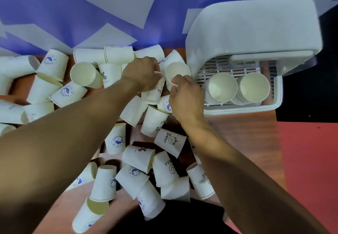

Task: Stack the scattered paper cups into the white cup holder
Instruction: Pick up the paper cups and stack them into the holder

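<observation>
Nearest me, a dark patch [173,219] at the bottom edge is too dim to identify. The frame cuts off several of the paper cups [104,182] there and along the left. They are thin white card, tapered, with rolled rims. Most lie on their sides and overlap, so many prints are half covered. A Bear cup [171,141] lies between my forearms, which hide more cups and much of the wooden table [247,133], brown with a streaked grain.

Farther out, my left hand [141,73] is curled over the top of a cup printed HE [157,92]. The back of my hand hides my fingertips, and the rest of the lettering is covered. My right hand [184,94] has its fingers curled on the near rim of a plain cup [177,72], whose round mouth faces me. The two held cups sit just beside each other, and I cannot tell whether they touch.

To the right stands the white cup holder [243,108], smooth plastic with rounded corners, a slatted floor and a bulky hood on its far side. Inside are a left stack [222,87] and a right stack [254,86], side by side, mouths up, rims layered.

Beyond is a purple backdrop [91,5] with pale angular strips.
</observation>
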The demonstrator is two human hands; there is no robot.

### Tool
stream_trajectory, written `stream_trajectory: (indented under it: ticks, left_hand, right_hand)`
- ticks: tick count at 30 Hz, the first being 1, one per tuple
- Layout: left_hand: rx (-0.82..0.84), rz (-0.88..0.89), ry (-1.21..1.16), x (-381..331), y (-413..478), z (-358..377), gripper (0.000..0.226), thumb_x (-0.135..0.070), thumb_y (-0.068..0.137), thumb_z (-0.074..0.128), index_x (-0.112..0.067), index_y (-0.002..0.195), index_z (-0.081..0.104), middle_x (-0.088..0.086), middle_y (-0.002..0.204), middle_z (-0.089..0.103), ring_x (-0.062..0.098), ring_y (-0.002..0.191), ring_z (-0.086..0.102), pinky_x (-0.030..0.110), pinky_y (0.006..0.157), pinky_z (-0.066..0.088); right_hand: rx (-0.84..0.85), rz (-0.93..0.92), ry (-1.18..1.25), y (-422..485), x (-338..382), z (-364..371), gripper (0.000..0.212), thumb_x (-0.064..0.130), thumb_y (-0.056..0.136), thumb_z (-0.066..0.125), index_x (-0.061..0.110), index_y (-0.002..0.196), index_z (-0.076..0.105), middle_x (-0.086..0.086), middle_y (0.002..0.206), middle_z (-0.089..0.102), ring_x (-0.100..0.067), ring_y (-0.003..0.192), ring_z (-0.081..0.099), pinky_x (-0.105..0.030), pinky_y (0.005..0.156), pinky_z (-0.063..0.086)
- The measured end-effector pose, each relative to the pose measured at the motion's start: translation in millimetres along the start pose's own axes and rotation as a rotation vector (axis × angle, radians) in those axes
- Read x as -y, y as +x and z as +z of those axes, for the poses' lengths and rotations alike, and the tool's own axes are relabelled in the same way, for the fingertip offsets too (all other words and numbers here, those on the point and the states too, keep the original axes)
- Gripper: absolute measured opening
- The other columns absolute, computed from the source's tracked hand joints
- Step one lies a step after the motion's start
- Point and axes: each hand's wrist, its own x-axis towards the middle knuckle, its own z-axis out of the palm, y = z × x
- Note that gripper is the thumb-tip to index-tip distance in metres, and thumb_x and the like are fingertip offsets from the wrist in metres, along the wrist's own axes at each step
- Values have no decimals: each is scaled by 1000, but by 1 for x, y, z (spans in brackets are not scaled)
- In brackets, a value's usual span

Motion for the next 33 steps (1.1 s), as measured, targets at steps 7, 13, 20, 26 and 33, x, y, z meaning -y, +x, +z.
stream_trajectory:
  ticks: [7,13,20,26,33]
  left_hand:
    - [-50,0,-159,-14,-41,-48,11,-27,89,64,-21,91,73,1,96,71,23,92,63,38,84,54]
    - [-269,25,-219,-43,-98,-77,12,-20,79,57,-25,83,67,-4,80,67,26,82,60,30,71,45]
    - [-383,212,-220,-98,-145,-72,10,-25,80,69,-32,85,64,-13,82,59,18,83,52,25,71,34]
    - [-625,448,-110,-143,-164,-44,9,-34,82,68,-31,91,69,-17,99,64,22,105,49,34,82,35]
    - [-664,633,20,-163,-163,-9,9,-31,88,64,-22,90,69,-5,92,67,24,89,60,40,74,40]
  right_hand:
    - [-224,-72,133,-9,20,-40,10,13,78,65,10,87,66,-7,80,64,-32,66,61,-28,53,38]
    - [-391,-100,220,-28,22,-88,9,21,83,61,15,86,67,-2,76,63,-28,61,57,-31,48,41]
    - [-527,-45,190,-57,-20,-148,10,24,86,64,19,89,71,3,79,68,-26,85,59,-36,63,49]
    - [-581,-14,74,-84,-66,-187,7,23,85,66,19,87,71,8,72,63,-20,91,48,-30,78,35]
    - [-536,-4,24,-93,-108,-186,10,21,86,65,18,93,70,4,76,67,-21,76,60,-32,77,30]
